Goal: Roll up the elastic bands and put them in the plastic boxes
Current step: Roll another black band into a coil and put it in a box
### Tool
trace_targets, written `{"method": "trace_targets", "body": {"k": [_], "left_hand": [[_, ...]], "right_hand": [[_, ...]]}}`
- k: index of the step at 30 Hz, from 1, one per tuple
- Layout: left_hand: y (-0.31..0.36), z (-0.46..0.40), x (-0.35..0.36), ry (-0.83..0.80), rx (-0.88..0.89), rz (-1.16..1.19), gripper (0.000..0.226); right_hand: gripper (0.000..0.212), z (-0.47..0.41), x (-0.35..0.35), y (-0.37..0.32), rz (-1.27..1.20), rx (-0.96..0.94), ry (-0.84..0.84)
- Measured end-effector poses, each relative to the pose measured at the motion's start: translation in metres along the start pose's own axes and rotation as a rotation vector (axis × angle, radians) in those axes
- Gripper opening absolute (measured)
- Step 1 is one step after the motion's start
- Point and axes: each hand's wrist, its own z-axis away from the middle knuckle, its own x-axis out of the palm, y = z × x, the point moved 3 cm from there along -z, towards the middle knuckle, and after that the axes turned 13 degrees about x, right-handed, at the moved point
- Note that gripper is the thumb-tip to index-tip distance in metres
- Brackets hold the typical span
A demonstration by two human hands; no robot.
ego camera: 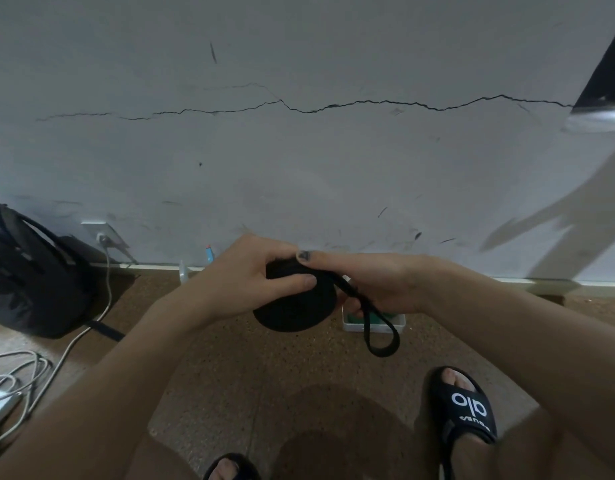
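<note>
I see a black elastic band [295,303], wound almost fully into a flat disc, held above the floor. The left hand [254,275] grips the roll, thumb pressed on its face. The right hand [375,285] pinches the short loose tail [382,334] hanging below. A plastic box [375,323] sits on the floor just behind. I judge the winding nearly done; next, wrap the tail and drop the roll in.

cracked grey wall [299,150], speckled brown floor [230,358]
</note>
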Motion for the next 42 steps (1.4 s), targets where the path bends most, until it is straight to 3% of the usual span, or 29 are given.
{"method": "trace_targets", "body": {"k": [7,10,16,24,29,32,34,38,42], "left_hand": [[0.002,0.003,-0.006,0.126,-0.041,0.204,0.021],[0.000,0.004,-0.007,0.144,-0.035,0.215,0.022],[0.001,0.002,-0.001,0.000,-0.022,0.082,0.008],[-0.001,0.005,-0.008,0.156,-0.018,0.125,0.021],[0.000,0.003,-0.002,-0.014,-0.003,0.023,0.015],[0.002,0.001,-0.002,0.032,-0.003,0.066,0.009],[0.003,0.003,-0.005,0.103,-0.025,0.140,0.023],[0.004,0.003,-0.006,0.163,-0.052,0.225,0.027],[0.001,0.002,-0.005,0.062,-0.077,0.199,0.022]], "right_hand": [[0.080,0.004,-0.006,0.005,-0.142,0.092,-0.219],[0.072,0.005,-0.006,0.005,-0.202,0.099,-0.293],[0.071,-0.004,-0.006,0.008,-0.105,0.070,-0.139],[0.078,0.003,-0.007,0.008,-0.167,0.104,-0.305],[0.070,-0.002,-0.004,0.009,-0.141,0.060,-0.179],[0.068,0.001,-0.002,0.006,-0.175,0.072,-0.198],[0.072,0.006,-0.004,0.005,-0.180,0.091,-0.245],[0.078,0.010,-0.007,0.004,-0.160,0.085,-0.358],[0.070,0.006,-0.003,0.004,-0.116,0.059,-0.245]]}}
